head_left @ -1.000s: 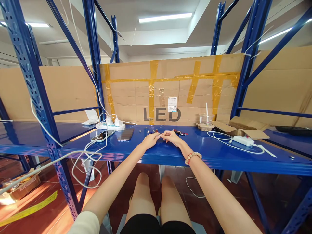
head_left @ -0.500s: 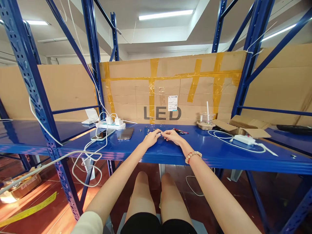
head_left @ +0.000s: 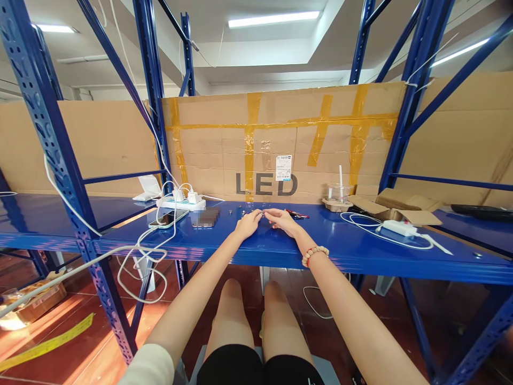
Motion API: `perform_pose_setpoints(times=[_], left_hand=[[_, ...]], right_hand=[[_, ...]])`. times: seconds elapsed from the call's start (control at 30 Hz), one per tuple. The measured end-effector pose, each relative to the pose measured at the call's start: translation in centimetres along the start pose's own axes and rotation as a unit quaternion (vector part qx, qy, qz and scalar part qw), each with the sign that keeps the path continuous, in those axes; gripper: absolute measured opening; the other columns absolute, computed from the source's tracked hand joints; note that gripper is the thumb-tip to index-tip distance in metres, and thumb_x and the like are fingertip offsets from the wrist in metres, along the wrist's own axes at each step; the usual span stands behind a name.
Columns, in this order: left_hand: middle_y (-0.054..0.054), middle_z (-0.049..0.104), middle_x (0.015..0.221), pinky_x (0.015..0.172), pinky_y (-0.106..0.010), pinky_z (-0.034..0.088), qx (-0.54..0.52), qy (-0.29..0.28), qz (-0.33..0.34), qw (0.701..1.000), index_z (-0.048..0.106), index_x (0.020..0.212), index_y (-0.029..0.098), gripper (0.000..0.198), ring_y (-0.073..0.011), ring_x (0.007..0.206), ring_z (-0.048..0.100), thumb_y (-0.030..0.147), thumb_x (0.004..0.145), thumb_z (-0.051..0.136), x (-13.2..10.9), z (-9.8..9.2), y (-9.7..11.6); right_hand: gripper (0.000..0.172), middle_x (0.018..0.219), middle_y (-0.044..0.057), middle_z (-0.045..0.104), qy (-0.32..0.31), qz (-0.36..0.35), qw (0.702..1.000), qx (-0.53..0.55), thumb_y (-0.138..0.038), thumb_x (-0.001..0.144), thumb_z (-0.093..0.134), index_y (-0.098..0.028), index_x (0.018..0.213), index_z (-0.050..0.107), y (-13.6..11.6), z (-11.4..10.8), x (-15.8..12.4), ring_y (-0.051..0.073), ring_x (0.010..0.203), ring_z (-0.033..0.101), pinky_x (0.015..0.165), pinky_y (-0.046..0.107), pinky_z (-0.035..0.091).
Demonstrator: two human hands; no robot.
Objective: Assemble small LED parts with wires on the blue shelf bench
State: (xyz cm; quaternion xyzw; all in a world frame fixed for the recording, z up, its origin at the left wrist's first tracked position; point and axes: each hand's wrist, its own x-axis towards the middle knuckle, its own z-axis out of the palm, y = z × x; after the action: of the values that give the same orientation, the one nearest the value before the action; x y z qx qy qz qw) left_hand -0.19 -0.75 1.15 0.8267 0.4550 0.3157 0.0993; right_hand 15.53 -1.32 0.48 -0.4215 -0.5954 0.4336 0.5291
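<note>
Over the middle of the blue metal shelf [head_left: 224, 246], my left hand [head_left: 248, 224] and my right hand [head_left: 281, 221] meet at their fingertips. Both are closed in a pinch around a tiny shiny piece [head_left: 263, 214], too small to name. Just behind the fingers, several small metal bits are scattered on the shelf. A red and black tool [head_left: 297, 214], perhaps pliers or tweezers, lies beyond my right hand. To the left of my left hand lies a dark flat thing [head_left: 206, 218], partly blurred out.
A white power strip [head_left: 180, 203] with plugs and trailing cables sits at left, beside a phone [head_left: 168, 219]. At right stand a clear plastic cup [head_left: 339, 193] with a straw, a white adapter [head_left: 399, 228] and cardboard flaps [head_left: 409, 206]. Cardboard [head_left: 216, 155] walls the back; blue posts [head_left: 68, 123] rise at the sides.
The fingertips have shifted slightly around the tiny piece, with both hands staying together. The whole view has tilted a little; other things lie as before.
</note>
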Motion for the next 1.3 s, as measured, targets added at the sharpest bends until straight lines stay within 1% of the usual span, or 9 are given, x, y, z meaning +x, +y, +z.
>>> perform_pose_setpoints(times=[0.07, 0.17, 0.33, 0.43, 0.63, 0.73, 0.83, 1.0, 1.3], left_hand=[[-0.001, 0.064, 0.09, 0.078, -0.031, 0.045, -0.021, -0.008, 0.013, 1.0, 0.054, 0.103, 0.025, 0.034, -0.0176, 0.087, 0.059, 0.035, 0.087, 0.026, 0.1, 0.0, -0.2], [-0.001, 0.063, 0.079, 0.073, -0.027, 0.044, -0.046, -0.017, 0.037, 0.998, 0.057, 0.096, 0.021, 0.032, -0.0146, 0.076, 0.058, 0.033, 0.086, 0.029, 0.3, 0.2, -0.6], [-0.001, 0.061, 0.075, 0.067, -0.024, 0.043, -0.063, -0.04, 0.064, 0.995, 0.057, 0.091, 0.018, 0.03, -0.0127, 0.069, 0.055, 0.033, 0.086, 0.031, 0.4, 0.5, -1.0], [-0.001, 0.06, 0.071, 0.066, -0.025, 0.043, -0.068, -0.043, 0.073, 0.994, 0.056, 0.089, 0.017, 0.029, -0.0125, 0.066, 0.054, 0.032, 0.085, 0.031, 0.3, 0.5, -1.1], [-0.001, 0.06, 0.076, 0.07, -0.027, 0.043, -0.073, -0.029, 0.076, 0.994, 0.05, 0.09, 0.018, 0.021, -0.0143, 0.075, 0.056, 0.033, 0.084, 0.037, 0.0, 0.5, -1.2], [-0.002, 0.06, 0.08, 0.07, -0.028, 0.043, -0.066, -0.022, 0.075, 0.995, 0.046, 0.088, 0.019, 0.019, -0.0157, 0.078, 0.056, 0.035, 0.084, 0.037, -0.2, 0.4, -1.1], [-0.002, 0.061, 0.081, 0.07, -0.028, 0.043, -0.042, -0.033, 0.077, 0.996, 0.044, 0.087, 0.02, 0.019, -0.0166, 0.079, 0.057, 0.037, 0.084, 0.036, -0.5, 0.0, -0.8], [-0.002, 0.062, 0.084, 0.07, -0.027, 0.043, 0.011, -0.038, 0.072, 0.997, 0.046, 0.088, 0.023, 0.014, -0.0172, 0.082, 0.058, 0.033, 0.084, 0.038, -1.0, -0.6, -0.1], [0.0, 0.062, 0.077, 0.07, -0.026, 0.043, -0.011, -0.022, 0.087, 0.996, 0.049, 0.089, 0.023, 0.014, -0.0156, 0.077, 0.058, 0.031, 0.082, 0.039, -1.1, -0.8, 0.0]], right_hand=[[0.032, 0.08, 0.002, 0.062, -0.011, -0.005, 1.0, -0.001, -0.034, 0.052, 0.076, -0.019, 0.08, 0.068, 0.1, -0.2, 0.0, 0.008, 0.062, 0.049, 0.047, 0.017, 0.04], [0.033, 0.074, 0.002, 0.061, -0.016, -0.004, 1.0, -0.002, -0.034, 0.049, 0.077, -0.018, 0.077, 0.069, 0.3, -0.4, 0.1, 0.008, 0.062, 0.049, 0.048, 0.018, 0.04], [0.033, 0.066, 0.0, 0.058, -0.02, -0.012, 1.0, -0.013, -0.033, 0.044, 0.079, -0.015, 0.07, 0.067, 0.4, -0.3, 0.1, 0.007, 0.058, 0.047, 0.046, 0.017, 0.038], [0.033, 0.064, -0.001, 0.057, -0.028, -0.019, 0.999, -0.033, -0.035, 0.044, 0.079, -0.015, 0.067, 0.065, 0.2, -0.2, -0.1, 0.006, 0.057, 0.048, 0.046, 0.017, 0.038], [0.034, 0.07, 0.001, 0.058, -0.039, -0.044, 0.996, -0.062, -0.041, 0.048, 0.076, -0.015, 0.061, 0.06, 0.0, -0.1, -0.2, 0.006, 0.056, 0.047, 0.045, 0.018, 0.04], [0.035, 0.067, 0.0, 0.057, -0.038, -0.044, 0.996, -0.066, -0.043, 0.048, 0.076, -0.015, 0.06, 0.058, 0.1, -0.1, -0.2, 0.006, 0.054, 0.046, 0.045, 0.019, 0.04], [0.035, 0.064, 0.0, 0.056, -0.044, -0.055, 0.995, -0.075, -0.044, 0.049, 0.075, -0.015, 0.061, 0.058, 0.4, -0.2, 0.0, 0.007, 0.054, 0.047, 0.045, 0.019, 0.04], [0.035, 0.059, -0.001, 0.055, -0.051, -0.065, 0.992, -0.096, -0.044, 0.049, 0.074, -0.015, 0.06, 0.059, 0.7, -0.5, 0.2, 0.008, 0.054, 0.048, 0.046, 0.02, 0.041], [0.036, 0.053, -0.001, 0.053, -0.036, -0.041, 0.994, -0.094, -0.044, 0.049, 0.075, -0.015, 0.056, 0.056, 0.1, -0.2, -0.2, 0.007, 0.052, 0.047, 0.046, 0.02, 0.04]])
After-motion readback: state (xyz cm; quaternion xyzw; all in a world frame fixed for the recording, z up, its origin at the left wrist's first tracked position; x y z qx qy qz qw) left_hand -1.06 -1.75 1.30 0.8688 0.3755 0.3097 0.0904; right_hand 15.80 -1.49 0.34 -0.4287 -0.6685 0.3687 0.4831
